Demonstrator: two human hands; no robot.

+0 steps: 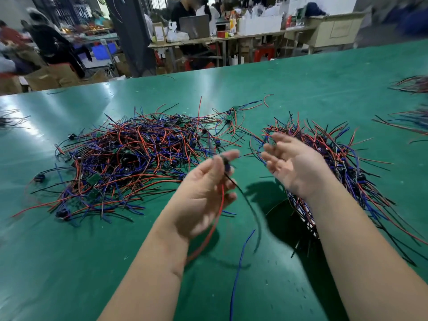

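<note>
My left hand [203, 193] is raised above the green table [69, 262] and pinches a small dark component [225, 162] between thumb and fingers. Red, black and blue wires [215, 218] hang from that component toward me. My right hand [294, 165] hovers palm-up to the right, fingers relaxed and holding nothing. A big tangled pile of red, blue and black wired parts [129, 158] lies left of my hands. A second, more aligned heap of the same wired parts [347, 163] lies under and behind my right hand. Motion blurs both hands.
More wire bundles [412, 84] lie at the table's far right and another at the far left edge [9, 119]. Beyond the table's far edge stand people, cardboard boxes and cluttered workbenches [231, 35].
</note>
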